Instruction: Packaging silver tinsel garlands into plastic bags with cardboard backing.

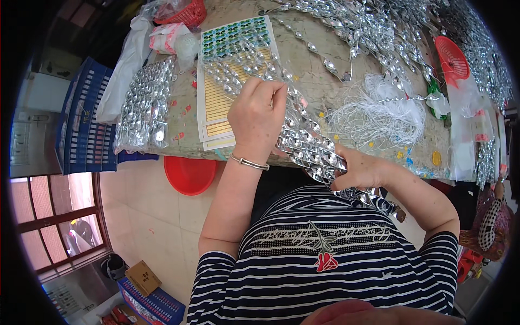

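A bundle of shiny silver twisted strips (309,143) runs from over the table edge down toward my striped shirt. My right hand (357,169) is wrapped round the lower part of this bundle, thumb on top. Beside its upper part, my left hand (257,108) is raised and closed, with thumb and fingertips pressed together. What lies in that pinch is hidden. Blurred strips spread out beyond the left hand, over a sheet of green and blue oval stickers (235,38) and a yellow-backed sheet (216,103).
More silver strips (346,27) pile at the back right. A tangle of white string (384,116) and a red plastic basket (452,59) are to the right. On the left lie a bag of packed silver strips (146,103) and a blue box (86,119). A red basin (189,174) stands below the table edge.
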Tool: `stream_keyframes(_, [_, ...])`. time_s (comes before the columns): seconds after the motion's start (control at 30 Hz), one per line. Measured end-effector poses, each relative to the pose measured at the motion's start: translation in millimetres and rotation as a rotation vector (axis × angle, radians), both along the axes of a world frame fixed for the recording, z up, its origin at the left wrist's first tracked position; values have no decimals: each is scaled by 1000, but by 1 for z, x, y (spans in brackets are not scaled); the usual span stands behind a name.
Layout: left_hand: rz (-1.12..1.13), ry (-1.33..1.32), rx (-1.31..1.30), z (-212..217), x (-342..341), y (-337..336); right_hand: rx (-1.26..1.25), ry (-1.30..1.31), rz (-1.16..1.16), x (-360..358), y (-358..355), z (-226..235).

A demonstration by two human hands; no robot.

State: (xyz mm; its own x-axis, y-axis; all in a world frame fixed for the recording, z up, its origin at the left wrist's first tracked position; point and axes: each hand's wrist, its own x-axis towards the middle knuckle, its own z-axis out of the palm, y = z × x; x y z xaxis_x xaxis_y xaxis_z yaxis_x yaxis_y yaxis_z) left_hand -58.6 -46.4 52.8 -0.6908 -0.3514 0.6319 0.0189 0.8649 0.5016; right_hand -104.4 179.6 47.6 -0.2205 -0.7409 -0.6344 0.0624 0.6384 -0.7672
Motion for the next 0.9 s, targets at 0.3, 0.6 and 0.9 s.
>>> stream_keyframes(0.3, [-102,-27,1,1,9,-7,-196,-156,-245,-12,1,-19])
stream_keyframes(0.6, [-119,-53,49,-11,10,1,-67,-254,-189,-23,-33,2])
stream_keyframes(0.9, [-120,6,-29,-4,0,21,-170,-301,-249,-24,-53,-17])
